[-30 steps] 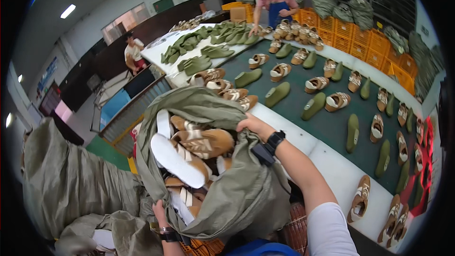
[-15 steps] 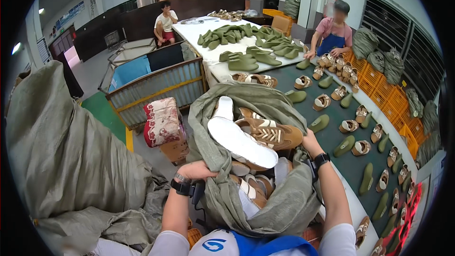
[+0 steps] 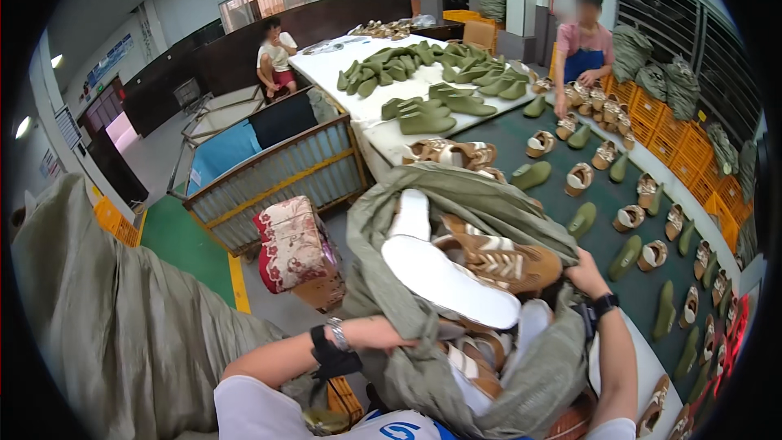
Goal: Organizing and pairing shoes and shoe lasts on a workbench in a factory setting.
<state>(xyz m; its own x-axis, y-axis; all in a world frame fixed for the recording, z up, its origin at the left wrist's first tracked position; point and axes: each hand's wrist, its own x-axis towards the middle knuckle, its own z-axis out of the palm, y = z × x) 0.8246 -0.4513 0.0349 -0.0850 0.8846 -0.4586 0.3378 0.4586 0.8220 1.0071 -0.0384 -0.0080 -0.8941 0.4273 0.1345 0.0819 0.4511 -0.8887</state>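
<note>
Evidently, the grey-green sack (image 3: 489, 200) is already open at the mouth, and its load of brown-and-white shoes (image 3: 509, 267) lies inside, piled near the rim with a white sole (image 3: 444, 281) uppermost. The left hand (image 3: 384, 332) has its fingers closed on the sack's near-left edge, though the fingertips are partly lost in the fold; the right hand (image 3: 585, 275) grips the cloth at the sack's right edge. Neither hand holds a shoe, so emptying the sack, judging by its fill, is work wholly left.

To the right of the sack, the dark belt (image 3: 627, 301) already carries more shoes (image 3: 629, 217) set out among green lasts (image 3: 582, 218); whether any come from this sack I cannot tell. Beyond the sack, a co-worker (image 3: 582, 49) reaches to the belt's far end, where further shoes stand grouped.
</note>
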